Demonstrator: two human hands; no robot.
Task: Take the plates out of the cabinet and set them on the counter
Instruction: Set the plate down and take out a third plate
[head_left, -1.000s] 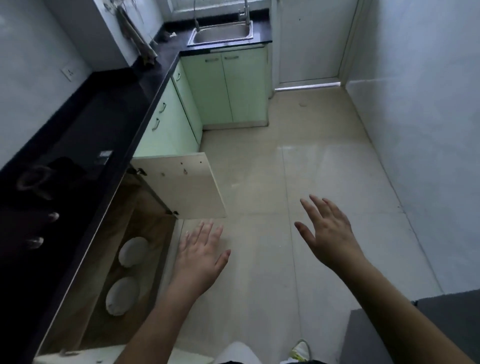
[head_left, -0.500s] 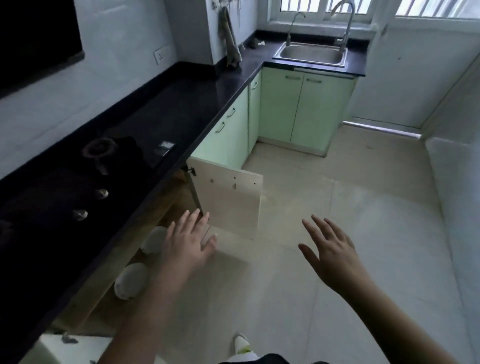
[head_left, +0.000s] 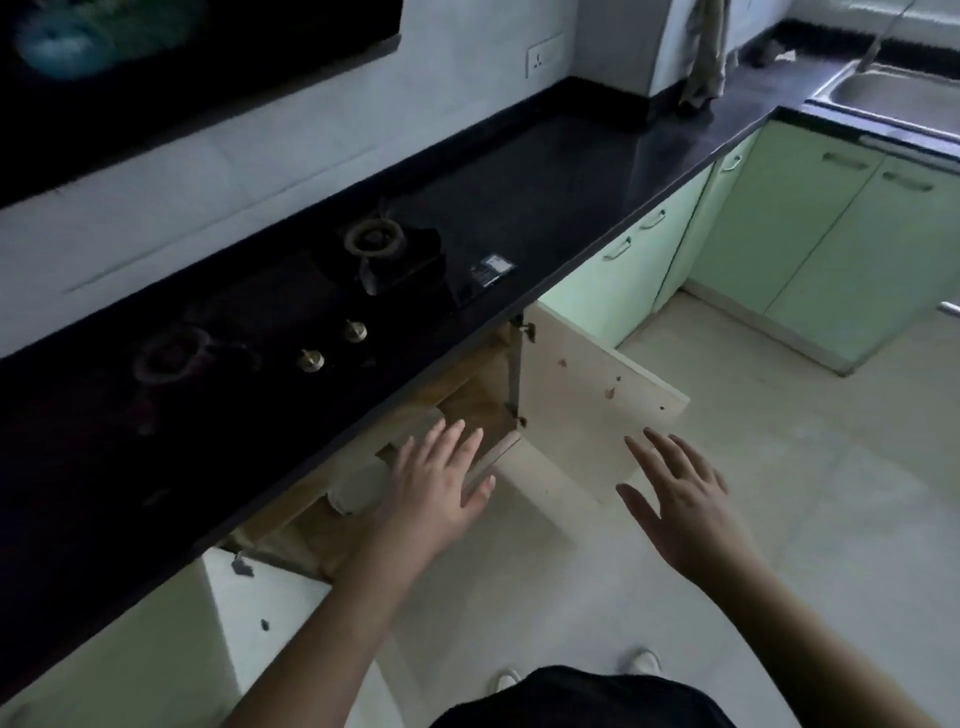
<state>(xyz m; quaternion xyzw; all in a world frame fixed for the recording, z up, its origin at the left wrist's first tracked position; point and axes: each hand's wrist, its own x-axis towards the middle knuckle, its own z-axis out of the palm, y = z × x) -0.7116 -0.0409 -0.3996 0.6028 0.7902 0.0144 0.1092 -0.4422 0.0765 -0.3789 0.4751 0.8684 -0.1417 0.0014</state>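
The cabinet (head_left: 483, 400) under the black counter (head_left: 545, 197) stands open, its right door (head_left: 587, 410) swung out over the floor. A white plate (head_left: 358, 488) lies on the cabinet floor, partly hidden behind my left hand. My left hand (head_left: 436, 483) hovers in front of the opening, fingers spread, holding nothing. My right hand (head_left: 680, 504) floats over the floor in front of the open door, also spread and empty. A second plate is hidden by the counter edge and my arm.
A gas hob with a burner (head_left: 374, 239) and two knobs (head_left: 332, 345) is set in the counter above the cabinet. The left cabinet door (head_left: 260, 613) hangs open below. A sink (head_left: 893, 93) sits far right. Green cabinets (head_left: 831, 239) line the corner.
My view has swung left and up toward the counter. Both hands have stayed spread and empty, the left one moving closer to the cabinet opening. Only one plate shows now.
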